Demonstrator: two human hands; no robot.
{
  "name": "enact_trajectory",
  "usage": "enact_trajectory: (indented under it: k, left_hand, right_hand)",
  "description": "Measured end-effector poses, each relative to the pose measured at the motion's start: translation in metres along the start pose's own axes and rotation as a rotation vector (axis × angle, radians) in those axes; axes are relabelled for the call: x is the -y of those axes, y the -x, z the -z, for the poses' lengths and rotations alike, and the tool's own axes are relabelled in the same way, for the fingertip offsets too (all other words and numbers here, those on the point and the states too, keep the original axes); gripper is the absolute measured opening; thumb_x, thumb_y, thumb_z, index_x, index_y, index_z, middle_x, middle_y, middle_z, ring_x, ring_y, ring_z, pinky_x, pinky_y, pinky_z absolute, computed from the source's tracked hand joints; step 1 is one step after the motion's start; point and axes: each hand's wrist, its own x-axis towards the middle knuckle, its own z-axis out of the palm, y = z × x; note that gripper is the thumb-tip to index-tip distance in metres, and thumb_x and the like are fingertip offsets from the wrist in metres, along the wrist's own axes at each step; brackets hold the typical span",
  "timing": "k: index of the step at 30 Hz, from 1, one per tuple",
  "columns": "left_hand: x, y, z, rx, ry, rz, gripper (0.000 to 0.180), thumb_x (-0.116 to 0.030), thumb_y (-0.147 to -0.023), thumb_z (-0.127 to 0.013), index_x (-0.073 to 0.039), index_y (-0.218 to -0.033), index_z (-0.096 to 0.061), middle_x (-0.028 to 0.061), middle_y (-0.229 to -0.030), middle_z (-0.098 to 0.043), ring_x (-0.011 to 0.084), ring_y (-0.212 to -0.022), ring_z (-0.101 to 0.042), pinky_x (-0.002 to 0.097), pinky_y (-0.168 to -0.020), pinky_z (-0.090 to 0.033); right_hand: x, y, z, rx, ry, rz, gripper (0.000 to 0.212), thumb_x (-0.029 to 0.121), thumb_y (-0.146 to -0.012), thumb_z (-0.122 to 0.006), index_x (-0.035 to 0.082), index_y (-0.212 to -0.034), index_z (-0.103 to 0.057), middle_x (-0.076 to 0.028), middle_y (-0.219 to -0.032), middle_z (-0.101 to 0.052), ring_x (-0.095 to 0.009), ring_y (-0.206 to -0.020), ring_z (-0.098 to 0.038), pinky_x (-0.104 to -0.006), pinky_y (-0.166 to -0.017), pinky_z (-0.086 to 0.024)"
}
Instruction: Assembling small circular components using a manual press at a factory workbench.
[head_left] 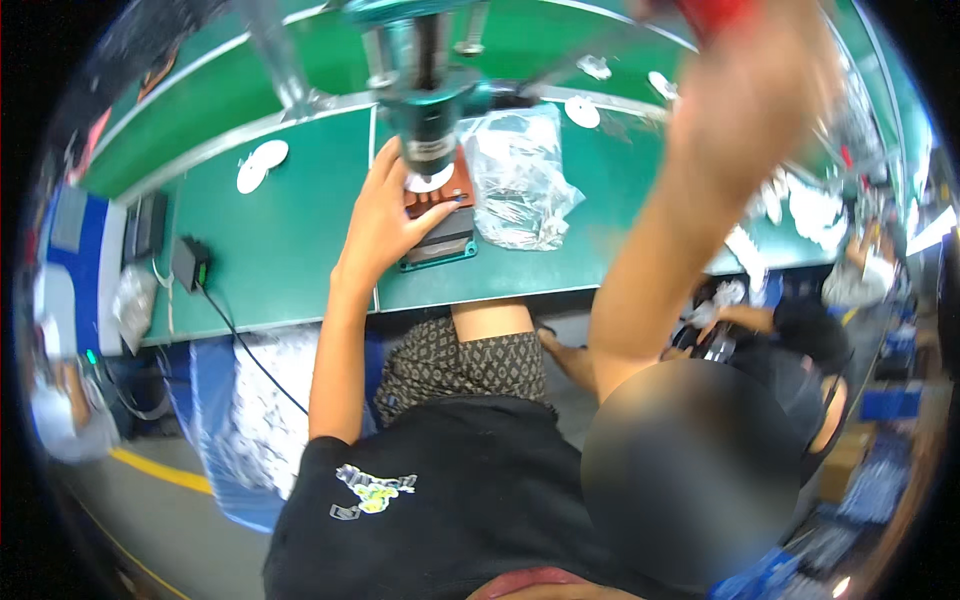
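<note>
Left grip [383, 222] rests against orange fixture [460, 183] beneath teal press [428, 98]. Right grip [762, 88], blurred, raised at red handle [716, 14].

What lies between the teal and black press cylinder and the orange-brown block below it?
In the head view, a white round piece shows between the press cylinder and the block; whether it touches either, I cannot tell.

I see a bright feed, evenly lit across the green surface [290, 240], with glints on the clear plastic bag [520, 170]. Motion blur smears the right hand [760, 85]; a soft grey blot [690, 470] sits lower right. Fisheye edges bend into black.
</note>
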Motion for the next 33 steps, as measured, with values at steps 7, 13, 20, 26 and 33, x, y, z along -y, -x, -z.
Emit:
enact_trajectory:
  k: [7,13,20,26,33]
  left_hand:
    - [0.016,0.005,0.005,-0.024,0.031,-0.155,0.062,-0.015,-0.072,-0.074,0.002,-0.128,-0.052,0.0198,-0.143,-0.043,0.0390,-0.131,-0.045,0.0399,-0.104,-0.044]
    - [0.016,0.003,-0.010,-0.090,-0.139,-0.103,0.051,-0.010,-0.072,-0.077,0.005,-0.116,-0.057,0.0237,-0.144,-0.044,0.0403,-0.128,-0.048,0.0420,-0.103,-0.044]
    - [0.019,0.018,-0.013,-0.242,-0.430,-0.415,0.041,-0.011,-0.074,-0.077,-0.002,-0.112,-0.065,0.0184,-0.119,-0.064,0.0375,-0.115,-0.060,0.0466,-0.100,-0.047]
    - [-0.001,0.119,-0.014,-0.252,0.629,0.012,0.049,-0.025,-0.090,-0.059,0.011,-0.123,-0.056,0.0209,-0.125,-0.063,0.0283,-0.116,-0.061,0.0444,-0.105,-0.044]
    - [-0.015,0.140,-0.023,0.012,0.901,0.412,0.069,-0.049,-0.096,-0.056,0.012,-0.128,-0.052,0.0205,-0.123,-0.061,0.0294,-0.112,-0.062,0.0408,-0.098,-0.049]
  right_hand:
    - [0.074,0.180,0.018,-0.275,-0.038,-0.091,0.044,0.029,-0.098,-0.025,0.012,-0.066,-0.050,-0.001,-0.054,-0.046,-0.020,-0.060,-0.046,-0.0408,-0.071,-0.038]
    - [0.016,0.071,0.051,0.122,-0.297,0.103,0.033,0.023,-0.097,-0.036,0.006,-0.081,-0.059,-0.011,-0.077,-0.055,-0.022,-0.073,-0.049,-0.0399,-0.074,-0.039]
    - [0.023,0.126,-0.012,-0.364,-0.492,-0.455,0.040,-0.004,-0.082,-0.062,-0.005,-0.121,-0.052,-0.018,-0.116,-0.058,-0.029,-0.111,-0.057,-0.0412,-0.098,-0.046]
    - [0.054,0.244,-0.010,0.217,0.050,-0.293,0.055,0.015,-0.078,-0.075,0.006,-0.129,-0.055,-0.015,-0.134,-0.054,-0.036,-0.123,-0.053,-0.0454,-0.100,-0.046]
    - [0.034,0.264,0.021,0.415,0.080,-0.402,0.064,0.022,-0.073,-0.081,0.000,-0.127,-0.055,-0.016,-0.130,-0.056,-0.033,-0.116,-0.058,-0.0432,-0.097,-0.047]
